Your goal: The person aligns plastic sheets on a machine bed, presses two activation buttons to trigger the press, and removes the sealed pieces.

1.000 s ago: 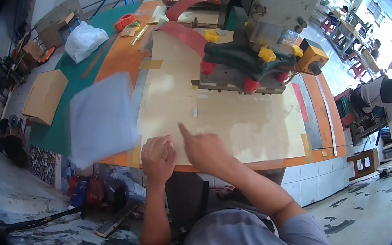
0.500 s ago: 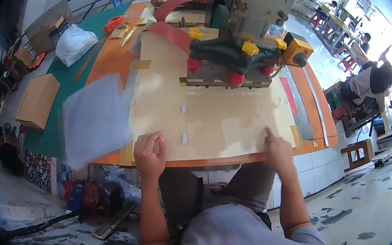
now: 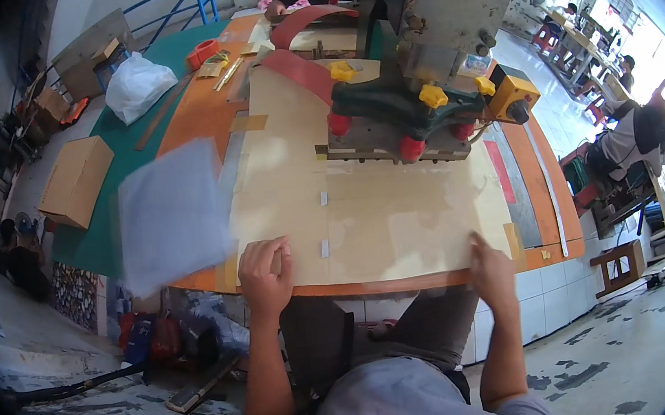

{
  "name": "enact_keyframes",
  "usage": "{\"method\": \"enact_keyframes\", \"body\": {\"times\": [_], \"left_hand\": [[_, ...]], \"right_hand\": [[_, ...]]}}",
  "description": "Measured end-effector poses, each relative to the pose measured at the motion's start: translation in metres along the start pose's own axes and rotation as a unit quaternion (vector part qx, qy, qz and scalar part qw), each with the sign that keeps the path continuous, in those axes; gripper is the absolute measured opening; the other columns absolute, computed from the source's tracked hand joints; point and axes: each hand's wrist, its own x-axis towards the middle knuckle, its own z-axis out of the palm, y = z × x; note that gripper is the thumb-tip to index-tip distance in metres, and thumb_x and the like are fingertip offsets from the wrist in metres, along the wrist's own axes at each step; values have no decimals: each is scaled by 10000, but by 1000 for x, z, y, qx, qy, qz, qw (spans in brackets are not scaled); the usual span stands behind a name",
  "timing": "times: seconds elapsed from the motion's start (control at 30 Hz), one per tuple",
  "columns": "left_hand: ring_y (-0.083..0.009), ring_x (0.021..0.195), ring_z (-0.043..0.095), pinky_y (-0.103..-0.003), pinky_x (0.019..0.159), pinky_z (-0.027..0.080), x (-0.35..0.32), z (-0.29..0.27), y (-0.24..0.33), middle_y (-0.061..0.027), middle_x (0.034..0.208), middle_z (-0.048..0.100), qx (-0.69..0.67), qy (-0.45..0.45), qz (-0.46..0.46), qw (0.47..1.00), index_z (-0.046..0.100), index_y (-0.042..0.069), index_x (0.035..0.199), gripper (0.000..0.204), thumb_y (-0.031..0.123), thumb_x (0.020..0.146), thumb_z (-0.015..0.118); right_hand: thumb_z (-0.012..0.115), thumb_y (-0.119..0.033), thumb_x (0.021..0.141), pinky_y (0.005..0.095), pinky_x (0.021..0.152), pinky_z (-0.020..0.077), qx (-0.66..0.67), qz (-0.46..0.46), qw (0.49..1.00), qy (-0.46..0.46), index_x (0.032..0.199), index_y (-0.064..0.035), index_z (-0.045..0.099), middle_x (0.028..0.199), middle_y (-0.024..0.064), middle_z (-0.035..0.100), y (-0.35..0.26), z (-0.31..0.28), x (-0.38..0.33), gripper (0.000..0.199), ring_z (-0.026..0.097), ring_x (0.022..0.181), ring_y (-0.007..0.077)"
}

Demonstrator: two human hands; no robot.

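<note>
A wide cream sheet (image 3: 401, 236) lies on the orange-topped table before me, with two small pale strips on it. At its near left corner is my left hand (image 3: 266, 276), fingers curled inward; whatever lies inside them, if anything, is hidden. Near the front right edge, my right hand (image 3: 493, 273) points its index finger at the sheet, the other fingers folded, nothing visible in it. Above the far part of the sheet stands a press head (image 3: 411, 108) with a dark green frame, yellow knobs and red feet. A stack of translucent whitish sheets (image 3: 173, 213) sits left of my left hand.
A cardboard box (image 3: 75, 183) and a white plastic bag (image 3: 138, 86) rest on the green surface at the left. Curved red strips (image 3: 299, 72) lie beyond the sheet. A metal ruler (image 3: 546, 191) runs along the right side. Another person's hand (image 3: 275, 9) shows at the far side.
The whole view has shifted slightly, so the table appears lower and further right. My right index finger is a little closer to the sheet's right edge. My left hand keeps its place at the corner.
</note>
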Motion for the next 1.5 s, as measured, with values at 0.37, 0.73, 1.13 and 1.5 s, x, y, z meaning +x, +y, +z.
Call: {"method": "enact_keyframes", "body": {"times": [0.37, 0.73, 1.13, 1.5], "left_hand": [[-339, 933, 687, -454, 837, 532, -1, 1, -3, -105, 953, 742, 0, -1, 4, 1000, 751, 42, 1045, 137, 107, 939, 694], [-333, 933, 695, -445, 837, 544, -1, 2, -3, -106, 955, 748, 11, 4, 5, 1000, 759, 42, 1042, 135, 113, 943, 701], [-338, 943, 694, -444, 852, 545, 0, 1, -1, -121, 971, 754, 6, -3, -3, 1000, 760, 32, 1035, 136, 122, 962, 688], [-329, 941, 692, -445, 853, 543, 0, 2, -1, -106, 967, 751, 4, -4, -8, 1000, 763, 51, 1046, 134, 114, 947, 696]], "right_hand": [[236, -448, 1155, 573, 1260, 262, 53, -84, 913, 395, 1452, -13, 575, 1516, 177, 547, 125, 100, -29, 627, 402, 1502, 395], [204, -460, 1153, 604, 1269, 238, 65, -80, 897, 431, 1453, -32, 555, 1537, 173, 529, 135, 117, -21, 629, 358, 1525, 417], [218, -440, 1148, 615, 1269, 231, 68, -85, 895, 432, 1465, -18, 540, 1552, 170, 519, 134, 117, -20, 618, 356, 1532, 416], [192, -473, 1153, 602, 1271, 243, 59, -84, 897, 429, 1486, -24, 526, 1564, 165, 512, 135, 117, -21, 651, 358, 1532, 408]]}}
